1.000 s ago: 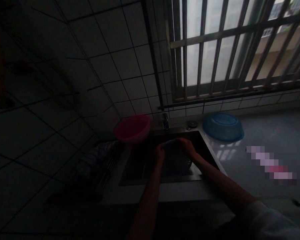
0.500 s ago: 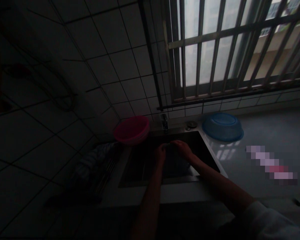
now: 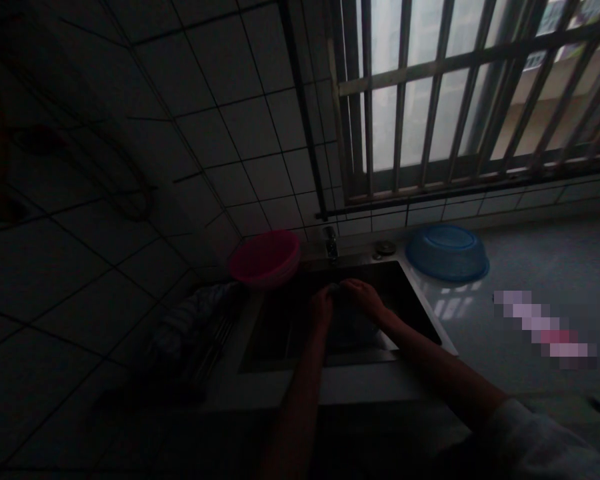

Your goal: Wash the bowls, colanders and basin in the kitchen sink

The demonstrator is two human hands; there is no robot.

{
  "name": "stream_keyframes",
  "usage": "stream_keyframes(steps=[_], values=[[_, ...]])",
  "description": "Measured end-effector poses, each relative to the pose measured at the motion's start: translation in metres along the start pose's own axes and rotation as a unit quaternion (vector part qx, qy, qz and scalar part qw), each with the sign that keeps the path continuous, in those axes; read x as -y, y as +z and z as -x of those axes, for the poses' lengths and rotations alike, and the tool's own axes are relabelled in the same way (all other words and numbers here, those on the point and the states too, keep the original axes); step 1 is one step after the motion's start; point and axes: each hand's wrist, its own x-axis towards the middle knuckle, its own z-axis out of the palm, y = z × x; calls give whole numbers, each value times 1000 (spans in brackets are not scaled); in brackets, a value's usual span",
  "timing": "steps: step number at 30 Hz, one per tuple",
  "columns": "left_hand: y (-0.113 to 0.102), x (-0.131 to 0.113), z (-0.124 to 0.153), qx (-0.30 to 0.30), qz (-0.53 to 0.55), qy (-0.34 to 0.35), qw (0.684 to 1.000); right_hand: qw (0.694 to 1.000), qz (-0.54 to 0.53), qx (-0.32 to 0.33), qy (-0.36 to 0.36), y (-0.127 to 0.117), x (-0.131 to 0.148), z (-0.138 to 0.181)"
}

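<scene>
Over the dark sink [image 3: 423, 300], my left hand [image 3: 322, 304] and my right hand [image 3: 364, 293] meet just in front of the faucet [image 3: 331, 243]. Both have their fingers curled in around a small greyish thing [image 3: 335, 287] between them. It is too dark and small to name. Below my hands, the inside of the sink is in deep shadow; a faint bluish shape shows there, but its kind is unclear.
A pink plastic basin [image 3: 265, 260] sits at the sink's back left corner. To the right, a blue basin [image 3: 447, 253] lies upside down on the counter, near a small round metal piece [image 3: 385, 248]. Striped cloth [image 3: 180, 317] lies left of the sink. A barred window [image 3: 430, 73] is behind.
My hands stay at nearly the same spot over the sink, with a slight shift of the fingers. The grey thing shows a little less between them.
</scene>
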Motion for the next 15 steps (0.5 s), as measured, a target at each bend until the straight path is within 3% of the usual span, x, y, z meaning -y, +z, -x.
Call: stream_keyframes(steps=[4, 7, 11, 15], values=[[-9, 3, -2, -38, 12, -31, 999, 996, 15, -59, 69, -19, -18, 1], [-12, 4, -4, -39, 17, -37, 998, 992, 42, -54, 109, -30, -31, 5], [-9, 4, -5, -53, 12, -29, 998, 988, 107, -49, 104, -25, -19, 8], [0, -3, -1, -4, -3, 19, 1000, 989, 136, -2, 53, -12, 3, 6]])
